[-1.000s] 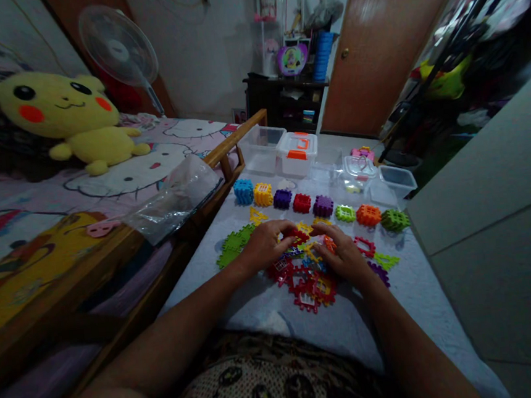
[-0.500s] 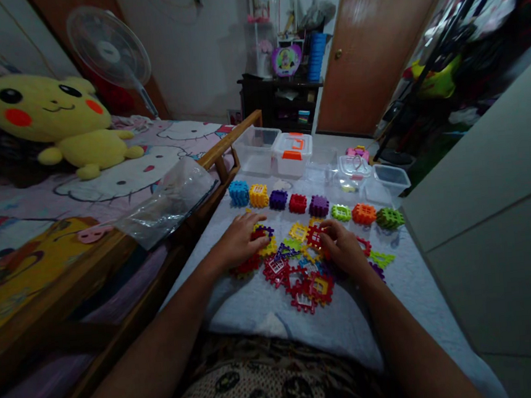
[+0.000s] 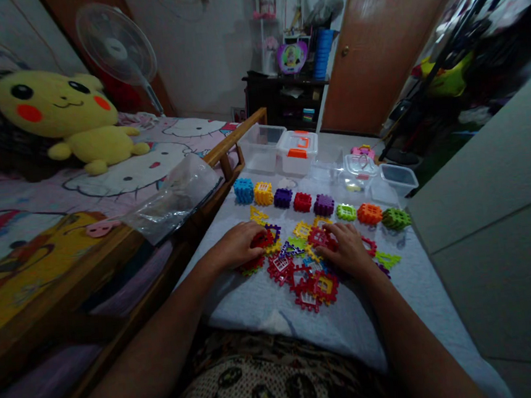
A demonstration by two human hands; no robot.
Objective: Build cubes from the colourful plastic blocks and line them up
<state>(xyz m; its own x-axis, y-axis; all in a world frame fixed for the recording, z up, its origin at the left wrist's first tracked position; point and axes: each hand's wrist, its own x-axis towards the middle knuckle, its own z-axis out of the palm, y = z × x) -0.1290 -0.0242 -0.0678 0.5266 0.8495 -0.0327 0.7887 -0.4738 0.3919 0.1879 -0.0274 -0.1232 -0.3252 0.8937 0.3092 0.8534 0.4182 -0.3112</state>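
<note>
A loose heap of flat plastic interlocking tiles [image 3: 300,274] in red, yellow, blue, purple and green lies on the cloth between my hands. On the left, my left hand [image 3: 240,246] has its fingers and thumb closed about a red interlocking tile [image 3: 263,239], close to a blue-violet tile [image 3: 274,231]. My right hand [image 3: 345,248] grips another red interlocking tile [image 3: 318,236] at the heap's upper right, thumb below and fingers above. A yellow triangular tile [image 3: 258,214] lies just beyond my left fingers. Some tiles under both hands are hidden.
Behind the heap runs a row of colour-sorted tile stacks, from a blue stack [image 3: 244,190] to a dark green stack [image 3: 395,218]. Clear plastic boxes [image 3: 262,156] stand farther back, one with an orange-latched lid [image 3: 300,143]. A wooden bed rail [image 3: 222,153] borders the left.
My left hand has lowered and drawn its fingers in around a red tile. The right hand's red tile has tipped flatter onto the heap. The view has shifted slightly.
</note>
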